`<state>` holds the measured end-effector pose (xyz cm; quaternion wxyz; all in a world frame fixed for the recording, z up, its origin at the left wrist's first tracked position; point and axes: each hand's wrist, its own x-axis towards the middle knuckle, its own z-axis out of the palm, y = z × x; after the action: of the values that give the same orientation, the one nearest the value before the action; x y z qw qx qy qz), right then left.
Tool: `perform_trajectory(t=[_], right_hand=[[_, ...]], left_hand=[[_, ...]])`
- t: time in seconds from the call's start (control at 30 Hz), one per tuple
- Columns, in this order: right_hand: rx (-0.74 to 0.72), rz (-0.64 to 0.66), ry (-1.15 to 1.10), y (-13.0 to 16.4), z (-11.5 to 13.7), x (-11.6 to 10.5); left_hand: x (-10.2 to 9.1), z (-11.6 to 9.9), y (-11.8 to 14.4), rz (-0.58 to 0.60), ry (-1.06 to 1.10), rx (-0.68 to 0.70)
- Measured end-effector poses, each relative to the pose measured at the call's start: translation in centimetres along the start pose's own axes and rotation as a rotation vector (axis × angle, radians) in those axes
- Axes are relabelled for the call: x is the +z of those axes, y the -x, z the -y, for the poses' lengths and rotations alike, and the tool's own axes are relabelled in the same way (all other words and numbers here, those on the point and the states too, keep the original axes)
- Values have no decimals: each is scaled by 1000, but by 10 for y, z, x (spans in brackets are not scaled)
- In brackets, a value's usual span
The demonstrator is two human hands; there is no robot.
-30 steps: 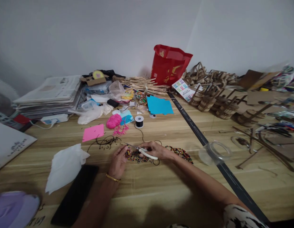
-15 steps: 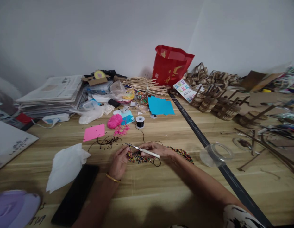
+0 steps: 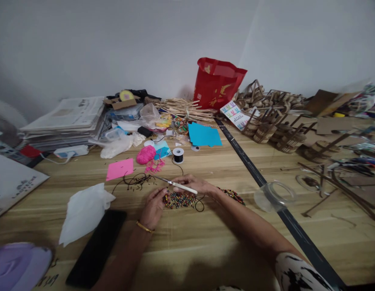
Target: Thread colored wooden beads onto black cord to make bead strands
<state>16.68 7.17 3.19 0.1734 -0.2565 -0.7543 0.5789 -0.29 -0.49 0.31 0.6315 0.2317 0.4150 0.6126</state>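
My left hand [image 3: 154,205] is closed at the near-left end of a strand of small multicoloured beads [image 3: 166,199], pinching it between thumb and fingertips. My right hand [image 3: 190,184] is wrapped round a slim tool with a white handle [image 3: 187,188] and a thin metal tip, which points left above the left fingertips. Many loose-looking beads [image 3: 181,199] lie on the table beneath this tool. Another beaded strand [image 3: 232,195] runs out to the right past my right wrist. A loop of dark cord [image 3: 200,206] rests beside the beads.
Behind the hands stand a spool of black cord [image 3: 178,155] and pink yarn [image 3: 145,154]. Cut cord bits [image 3: 140,182] lie left, near a pink sheet [image 3: 120,168]. A black phone-like slab [image 3: 96,248] is near-left; a clear tape roll [image 3: 275,197] sits right.
My right hand has moved slightly left and away from me with the white-handled tool, uncovering more beads. The tip has drawn off from my left fingers, which still pinch the strand.
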Motion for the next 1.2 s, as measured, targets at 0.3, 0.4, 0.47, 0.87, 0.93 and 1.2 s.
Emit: perform_trajectory(t=[0.3,0.4,0.47,0.87,0.93,1.2], right_hand=[[102,-116,693,4,8,-11],[126,-116,889,24,18,-12],[131,-96,964,40,25,-10],[90,-86,1024,118,18,57],[93,-96,1048,122,17,66],[38,-273,800,116,26,66]], left_hand=[[7,-6,9,107,-5,-86],[8,-11,13,193,-11,-91],[9,-16,14,224,-9,-48],[15,-13,15,130,-61,-66],[18,-9,17,145,-69,-101],[21,6,23,237,-127,-183]])
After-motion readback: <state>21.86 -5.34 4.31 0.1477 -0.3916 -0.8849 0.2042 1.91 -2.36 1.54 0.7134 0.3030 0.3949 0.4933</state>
